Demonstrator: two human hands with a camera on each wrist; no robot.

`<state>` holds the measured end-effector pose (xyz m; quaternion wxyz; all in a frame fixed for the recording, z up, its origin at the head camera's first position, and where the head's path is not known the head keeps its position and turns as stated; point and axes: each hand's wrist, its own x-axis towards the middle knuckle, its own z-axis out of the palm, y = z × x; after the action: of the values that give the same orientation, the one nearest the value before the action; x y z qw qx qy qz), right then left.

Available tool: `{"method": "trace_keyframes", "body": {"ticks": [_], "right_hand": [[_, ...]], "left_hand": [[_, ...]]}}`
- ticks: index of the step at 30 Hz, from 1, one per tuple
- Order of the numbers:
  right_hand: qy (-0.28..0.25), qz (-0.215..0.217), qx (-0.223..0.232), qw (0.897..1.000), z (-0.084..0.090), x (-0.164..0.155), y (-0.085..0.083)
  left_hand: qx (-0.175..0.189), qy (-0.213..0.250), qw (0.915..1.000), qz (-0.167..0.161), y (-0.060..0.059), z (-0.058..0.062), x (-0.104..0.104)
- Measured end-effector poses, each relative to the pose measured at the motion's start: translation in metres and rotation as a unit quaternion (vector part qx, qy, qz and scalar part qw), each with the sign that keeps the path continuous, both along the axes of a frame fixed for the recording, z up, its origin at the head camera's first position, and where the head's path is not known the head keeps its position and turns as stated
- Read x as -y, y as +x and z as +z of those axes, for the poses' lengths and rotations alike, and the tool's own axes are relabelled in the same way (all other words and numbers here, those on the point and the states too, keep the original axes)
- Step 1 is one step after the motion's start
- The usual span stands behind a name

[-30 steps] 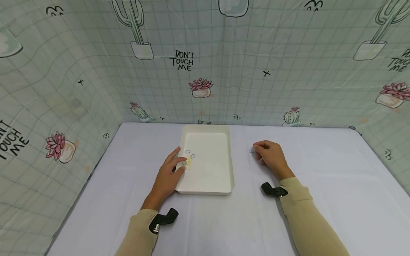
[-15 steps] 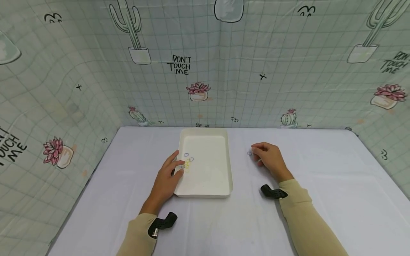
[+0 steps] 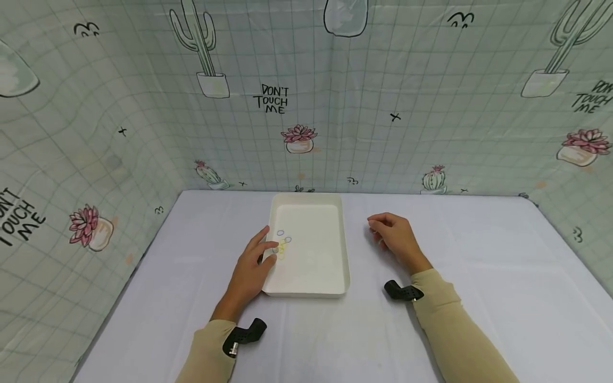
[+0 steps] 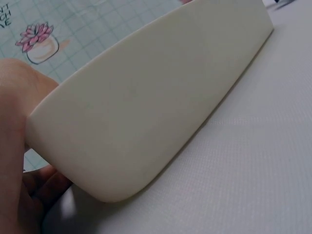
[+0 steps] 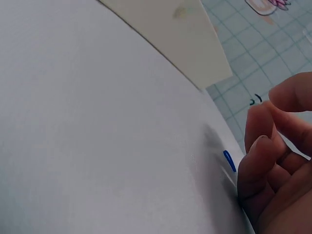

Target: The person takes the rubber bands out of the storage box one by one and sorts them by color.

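Note:
My left hand [image 3: 250,271] holds the near-left rim of a shallow white tray [image 3: 346,255], with a finger and the thumb reaching over the edge. The tray's outer wall [image 4: 141,102] fills much of the left wrist view. Inside, by those fingertips, lie several small thin loops like rubber bands: yellow loops [image 3: 281,249] and blue loops [image 3: 288,240]. Right of the tray, my right hand [image 3: 395,236] is low over the table, fingers loosely bent and thumb near the index finger. Beside its fingers, a blue loop [image 5: 229,161] shows in the right wrist view; the head view hides it.
A white cloth covers the table [image 3: 316,335]. Behind and to the left hangs a patterned grid curtain [image 3: 359,143] that meets the table's edges. Black wrist cameras, one on the left sleeve [image 3: 245,332] and one on the right sleeve [image 3: 403,291], stick out inward.
My right hand has shifted a little left, over the spot where a blue loop showed by its fingertips. The left hand and the tray stay put; the head view has tilted slightly.

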<state>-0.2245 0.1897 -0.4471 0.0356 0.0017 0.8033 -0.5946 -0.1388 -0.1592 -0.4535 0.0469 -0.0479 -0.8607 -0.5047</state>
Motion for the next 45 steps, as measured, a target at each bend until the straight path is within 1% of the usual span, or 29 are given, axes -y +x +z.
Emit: {"method": "trace_keyframes", "body": {"ticks": [6, 12, 17, 23, 26, 29, 32, 36, 40, 45], "right_hand": [[-0.002, 0.001, -0.008, 1.0, 0.003, 0.005, -0.001], [0.003, 0.009, -0.009, 1.0, 0.003, 0.013, -0.001], [-0.019, 0.018, -0.005, 1.0, 0.004, 0.019, -0.001], [-0.045, 0.024, 0.004, 0.999, 0.01, 0.027, -0.002], [-0.056, 0.029, 0.007, 0.998, 0.013, 0.031, -0.001], [-0.066, 0.039, 0.015, 0.997, 0.015, 0.037, 0.001], [-0.07, 0.046, 0.016, 0.996, 0.017, 0.044, 0.001], [-0.074, 0.06, 0.014, 0.995, 0.021, 0.053, -0.002], [-0.093, 0.076, 0.014, 0.993, 0.027, 0.061, -0.007], [-0.118, 0.077, 0.015, 0.99, 0.035, 0.069, -0.013]], "left_hand": [[0.004, 0.008, 0.9999, 0.006, 0.003, 0.0, 0.0], [0.005, -0.001, 0.9999, 0.01, 0.005, -0.003, 0.005], [0.004, -0.006, 0.9999, 0.008, 0.004, -0.003, 0.006], [-0.001, -0.002, 1.0, 0.0, 0.002, -0.001, 0.002], [0.001, 0.001, 1.0, -0.003, 0.004, -0.002, 0.0], [0.006, -0.004, 1.0, 0.002, 0.007, -0.005, -0.001], [0.004, -0.007, 1.0, 0.001, 0.009, -0.006, -0.001], [0.002, -0.002, 1.0, -0.003, 0.008, -0.005, 0.0], [-0.002, 0.0, 1.0, 0.0, 0.006, -0.002, 0.0], [-0.006, -0.006, 1.0, -0.001, 0.001, 0.0, 0.001]]}}
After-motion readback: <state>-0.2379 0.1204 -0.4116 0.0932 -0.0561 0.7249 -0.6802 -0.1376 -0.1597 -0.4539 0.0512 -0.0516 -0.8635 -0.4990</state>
